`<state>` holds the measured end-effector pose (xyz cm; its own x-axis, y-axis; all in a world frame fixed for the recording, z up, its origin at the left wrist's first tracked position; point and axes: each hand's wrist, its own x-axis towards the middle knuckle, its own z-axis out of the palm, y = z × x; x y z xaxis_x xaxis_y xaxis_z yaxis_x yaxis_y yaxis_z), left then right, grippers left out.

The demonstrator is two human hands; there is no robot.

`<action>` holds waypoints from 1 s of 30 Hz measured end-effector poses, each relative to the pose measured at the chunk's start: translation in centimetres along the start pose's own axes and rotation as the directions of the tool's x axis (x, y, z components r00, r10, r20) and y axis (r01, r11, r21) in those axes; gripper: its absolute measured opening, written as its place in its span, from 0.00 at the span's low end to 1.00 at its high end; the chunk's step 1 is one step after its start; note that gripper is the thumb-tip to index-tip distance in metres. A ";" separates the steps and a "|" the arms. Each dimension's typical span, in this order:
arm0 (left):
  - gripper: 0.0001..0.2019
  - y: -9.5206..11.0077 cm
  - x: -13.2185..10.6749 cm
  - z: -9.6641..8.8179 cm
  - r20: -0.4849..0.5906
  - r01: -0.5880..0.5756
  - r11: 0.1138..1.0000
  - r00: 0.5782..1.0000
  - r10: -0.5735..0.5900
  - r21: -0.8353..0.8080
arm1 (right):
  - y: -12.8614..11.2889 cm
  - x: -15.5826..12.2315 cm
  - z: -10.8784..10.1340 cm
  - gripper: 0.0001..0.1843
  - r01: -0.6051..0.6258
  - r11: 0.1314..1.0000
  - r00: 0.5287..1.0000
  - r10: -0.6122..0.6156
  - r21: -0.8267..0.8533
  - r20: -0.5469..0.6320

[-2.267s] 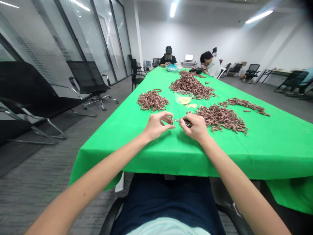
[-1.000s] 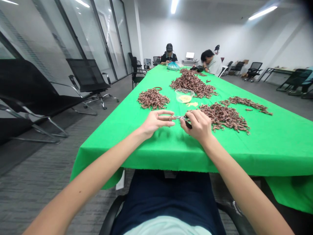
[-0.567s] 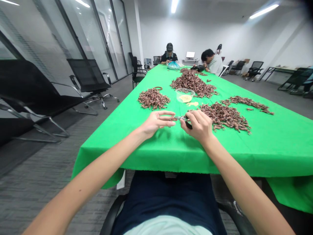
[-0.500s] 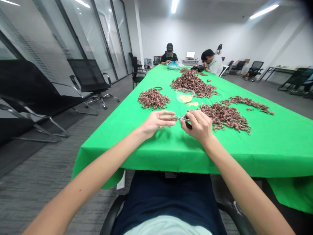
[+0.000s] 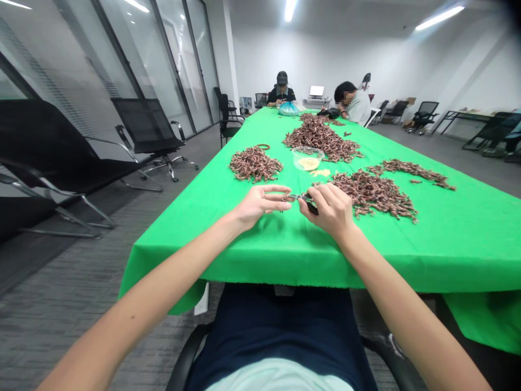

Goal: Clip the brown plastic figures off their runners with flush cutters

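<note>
Hands (image 5: 331,209) — black-handled tool (image 5: 312,208) in right

No readable text or numbers.

green-covered table (image 5: 448,233) | brown heaps (image 5: 255,165) | clear tub (image 5: 297,163) | yellow crumbs (image 5: 321,173) | brown ring (image 5: 267,146) | blue bag (image 5: 288,109), far end

My forearms (image 5: 175,273) angle inward; my left hand (image 5: 260,205) sets thumb (image 5: 280,206) opposite outstretched fingers (image 5: 277,188), my right hand (image 5: 331,209) curls, knuckles up.
</note>
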<state>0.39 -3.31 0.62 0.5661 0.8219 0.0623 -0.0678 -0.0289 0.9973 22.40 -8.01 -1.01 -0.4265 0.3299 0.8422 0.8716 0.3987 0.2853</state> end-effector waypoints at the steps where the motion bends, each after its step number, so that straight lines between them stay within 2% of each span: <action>1: 0.27 0.0 0.0 0.0 0.001 0.005 1.000 1.000 -0.005 -0.001 | 0.0 0.0 0.0 0.10 0.007 1.000 1.000 -0.007 -0.008 -0.007; 9: 0.27 0.0 -0.1 0.0 -0.001 0.036 0.999 0.999 -0.036 0.022 | 0.0 0.2 -0.1 0.10 0.058 0.997 0.997 -0.060 -0.049 -0.046; 15: 0.26 -0.1 -0.1 -0.1 0.007 0.003 0.999 1.000 -0.003 0.043 | -0.1 0.1 -0.1 0.10 0.040 0.999 0.998 -0.041 -0.025 -0.045; 20: 0.28 0.0 -0.2 0.3 0.001 -0.122 0.989 0.992 0.122 0.083 | -0.2 -0.1 0.3 0.11 -0.039 0.998 0.999 0.041 0.050 -0.025; 25: 0.25 0.1 -0.3 0.9 -0.072 -0.276 0.938 0.952 0.296 0.210 | -0.3 -0.3 0.9 0.12 -0.158 0.969 0.987 0.156 0.188 0.027; 30: 0.21 0.2 -0.4 1.0 -0.101 -0.333 0.895 0.921 0.376 0.295 | -0.4 0.1 0.9 0.17 -0.235 0.912 0.971 0.209 0.336 0.113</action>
<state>1.01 -4.22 0.79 0.4126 0.8038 0.4285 -0.0070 -0.4676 0.8839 21.81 -7.34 -1.44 -0.2598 0.5006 0.8258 0.8139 0.5737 -0.0917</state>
